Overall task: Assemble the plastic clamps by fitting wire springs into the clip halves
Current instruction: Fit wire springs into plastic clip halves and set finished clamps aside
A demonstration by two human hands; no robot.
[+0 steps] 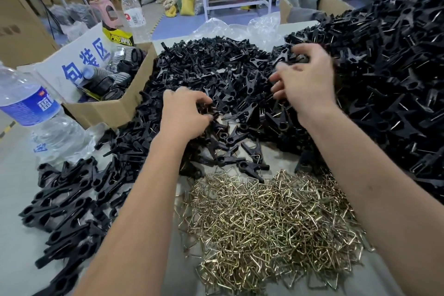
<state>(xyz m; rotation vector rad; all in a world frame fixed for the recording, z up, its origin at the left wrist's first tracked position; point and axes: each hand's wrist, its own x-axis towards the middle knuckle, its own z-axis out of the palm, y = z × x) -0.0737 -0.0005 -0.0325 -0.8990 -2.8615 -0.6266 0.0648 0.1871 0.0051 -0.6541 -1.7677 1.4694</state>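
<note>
Hundreds of black clip halves (216,72) heaped mid-table. Left hand (185,113) fingers curled into heap, apparently pinching one half. Right hand (305,79) blurred, fingers half-curled, hold unclear. Brass wire springs (269,218) piled nearer. Cardboard box (108,108) left.

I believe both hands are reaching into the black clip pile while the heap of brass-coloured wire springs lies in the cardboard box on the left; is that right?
Not quite. The head view shows the wire springs heaped on the table near the person, not in the cardboard box. Both hands, left and right, do reach into the clip pile.
</note>
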